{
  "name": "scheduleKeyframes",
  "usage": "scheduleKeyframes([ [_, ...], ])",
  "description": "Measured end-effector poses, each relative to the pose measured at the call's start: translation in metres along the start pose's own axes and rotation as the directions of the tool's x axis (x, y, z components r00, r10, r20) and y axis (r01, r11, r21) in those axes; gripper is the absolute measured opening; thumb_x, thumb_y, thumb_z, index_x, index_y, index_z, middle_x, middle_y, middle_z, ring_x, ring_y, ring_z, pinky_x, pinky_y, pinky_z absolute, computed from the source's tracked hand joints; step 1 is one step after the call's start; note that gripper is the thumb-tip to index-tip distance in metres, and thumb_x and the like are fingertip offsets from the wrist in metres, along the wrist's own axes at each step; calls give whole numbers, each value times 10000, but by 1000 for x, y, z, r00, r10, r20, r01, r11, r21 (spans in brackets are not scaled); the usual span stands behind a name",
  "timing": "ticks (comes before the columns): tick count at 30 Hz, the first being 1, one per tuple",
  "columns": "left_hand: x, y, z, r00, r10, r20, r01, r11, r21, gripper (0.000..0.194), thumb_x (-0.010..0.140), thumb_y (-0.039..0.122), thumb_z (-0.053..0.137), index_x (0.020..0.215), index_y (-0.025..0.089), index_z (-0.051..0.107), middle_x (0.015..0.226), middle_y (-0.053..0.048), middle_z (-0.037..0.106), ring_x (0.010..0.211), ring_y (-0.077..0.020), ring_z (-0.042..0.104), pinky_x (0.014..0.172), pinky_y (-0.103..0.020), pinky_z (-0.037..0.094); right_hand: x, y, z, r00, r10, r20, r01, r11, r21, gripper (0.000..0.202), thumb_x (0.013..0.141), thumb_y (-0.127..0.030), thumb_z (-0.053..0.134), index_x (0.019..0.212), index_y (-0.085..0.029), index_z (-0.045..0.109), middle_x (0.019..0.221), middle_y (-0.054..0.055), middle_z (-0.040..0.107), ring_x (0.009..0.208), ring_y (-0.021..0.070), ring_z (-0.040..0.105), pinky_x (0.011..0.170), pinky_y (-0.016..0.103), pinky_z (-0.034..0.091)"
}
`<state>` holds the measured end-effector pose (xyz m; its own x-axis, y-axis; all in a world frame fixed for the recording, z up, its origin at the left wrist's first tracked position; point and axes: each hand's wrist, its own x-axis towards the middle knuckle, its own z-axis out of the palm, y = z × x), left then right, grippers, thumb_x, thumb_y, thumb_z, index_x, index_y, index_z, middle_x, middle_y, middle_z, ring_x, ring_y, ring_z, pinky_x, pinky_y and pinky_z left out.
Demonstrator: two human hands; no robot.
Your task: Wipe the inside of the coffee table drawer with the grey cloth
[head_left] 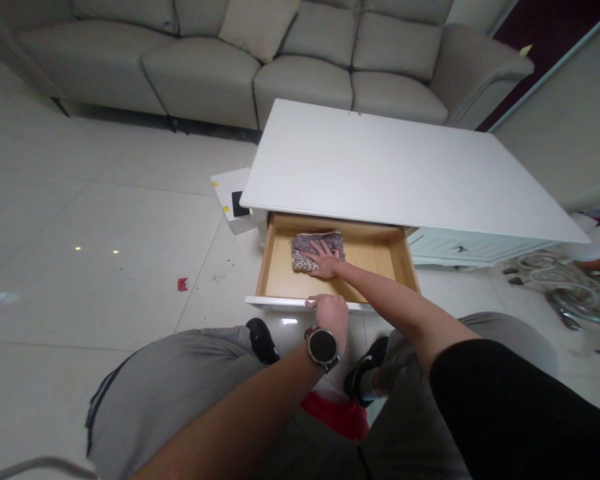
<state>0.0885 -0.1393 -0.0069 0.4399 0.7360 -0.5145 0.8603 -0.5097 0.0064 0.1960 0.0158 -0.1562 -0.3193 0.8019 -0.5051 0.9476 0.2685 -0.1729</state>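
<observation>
A wooden drawer [285, 283] with a white front is pulled out of a white table [395, 173]. Inside it, toward the left, lies a folded patterned cloth [304, 261] in purple-grey and beige. My right hand [326, 261] rests flat on the cloth with its fingers spread. At the drawer's front edge, my left hand [331, 312] is closed over the white rim, its fingers wrapped round it. A round watch is on the left wrist.
A grey sofa [305, 83] stands behind the table. A white box [230, 183] sits on the floor left of it. A small red piece [183, 285] lies farther left. Coiled cables [563, 277] are at the right, beyond a closed drawer [460, 249].
</observation>
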Motion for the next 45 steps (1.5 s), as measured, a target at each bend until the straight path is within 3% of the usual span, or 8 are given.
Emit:
scheduleKeyframes([
  [4, -1, -3, -4, 999, 19, 37, -18, 999, -27, 448, 954, 4, 393, 1343, 30, 612, 1219, -281, 706, 1130, -376, 699, 852, -520, 576, -35, 74, 8, 977, 214, 12, -213, 976, -54, 953, 863, -783, 483, 1634, -470, 18, 1736, 8, -161, 1567, 439, -113, 1140, 784, 154],
  [7, -2, -5, -7, 998, 24, 53, -23, 999, -26, 429, 957, 11, 404, 1329, 22, 616, 1209, -287, 708, 1126, -372, 703, 852, -513, 580, -69, 131, 15, 915, 402, 37, -396, 912, -103, 942, 876, -762, 471, 1634, -464, -3, 1738, 18, -152, 1565, 465, -75, 1123, 804, 171],
  [10, -2, -5, -7, 999, 33, 42, -32, 999, -11, 429, 949, 5, 413, 1322, 32, 622, 1197, -280, 714, 1124, -374, 704, 849, -514, 583, -91, 165, 21, 909, 417, 4, -414, 903, -113, 904, 879, -779, 425, 1636, -469, 41, 1751, 13, -67, 1567, 475, -11, 1145, 781, 176],
  [25, -3, -7, -11, 997, 21, 68, -20, 1000, -24, 401, 974, 31, 397, 1298, 58, 632, 1181, -251, 728, 1093, -338, 717, 828, -449, 592, -85, 189, 17, 958, 239, -161, -257, 961, -102, 849, 856, -740, 531, 1613, -456, 270, 1702, 114, 189, 1454, 567, 262, 1099, 746, 262],
  [29, -2, -8, -9, 998, 24, 65, -21, 999, -40, 409, 968, 21, 386, 1291, 53, 634, 1166, -264, 726, 1076, -342, 720, 821, -462, 582, -83, 170, 12, 965, 217, -149, -232, 968, -94, 810, 886, -714, 497, 1616, -442, 277, 1710, 110, 165, 1460, 565, 241, 1103, 744, 250],
  [32, -1, -8, -6, 998, 22, 57, -19, 998, -57, 413, 964, 23, 380, 1291, 42, 631, 1169, -280, 719, 1082, -358, 715, 818, -482, 574, -70, 139, 5, 980, 154, -130, -166, 982, -93, 819, 885, -707, 505, 1620, -451, 252, 1723, 84, 135, 1482, 569, 177, 1107, 768, 218],
  [41, 0, -2, 0, 999, -20, 42, 22, 999, -39, 441, 971, 27, 378, 1340, 25, 619, 1238, -293, 698, 1165, -397, 678, 878, -516, 564, 29, -16, -20, 992, 10, -129, -3, 999, 49, 876, 857, -821, 452, 1623, -445, 253, 1736, 79, 106, 1504, 589, 104, 1124, 793, 146],
  [45, -3, 1, -1, 997, -46, 57, 47, 999, -26, 455, 963, 18, 382, 1329, -16, 650, 1291, -336, 655, 1224, -434, 638, 901, -499, 562, 56, -66, -25, 996, -55, -70, 59, 997, 57, 908, 840, -817, 485, 1627, -420, 264, 1746, 74, 65, 1524, 567, 48, 1136, 798, 106],
])
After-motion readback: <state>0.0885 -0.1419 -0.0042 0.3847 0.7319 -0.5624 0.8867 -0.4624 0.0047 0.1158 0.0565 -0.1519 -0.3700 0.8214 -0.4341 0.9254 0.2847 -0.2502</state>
